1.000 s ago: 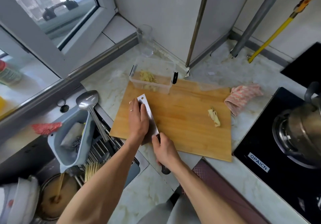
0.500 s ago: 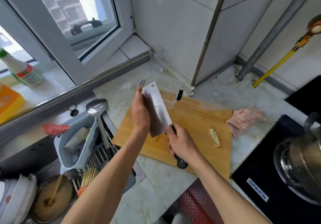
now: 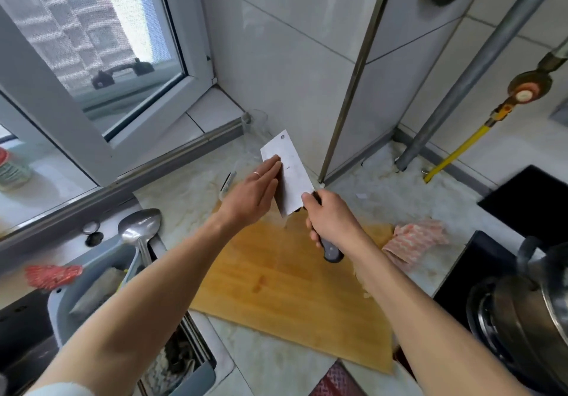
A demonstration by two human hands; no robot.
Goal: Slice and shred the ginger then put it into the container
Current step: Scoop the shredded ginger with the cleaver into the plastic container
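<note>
While straight left fingers (image 3: 274,162) press flat on the raised broad steel cleaver (image 3: 287,174), ginger shreds are likely being wiped off it.

Right hand (image 3: 330,222) has its fingers clamped round the dark handle; left hand (image 3: 250,194) lies open against the blade, above the far edge of the wooden cutting board (image 3: 285,285). Neither ginger nor container can be made out, both probably hidden behind hands and blade. Risk: fingertips sliding onto the edge, or shreds dropping onto the pale marble table (image 3: 184,186).

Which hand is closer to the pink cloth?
Right. The right hand grips the cleaver handle just left of the pink cloth; the left hand is farther left, fingers flat on the blade.
</note>
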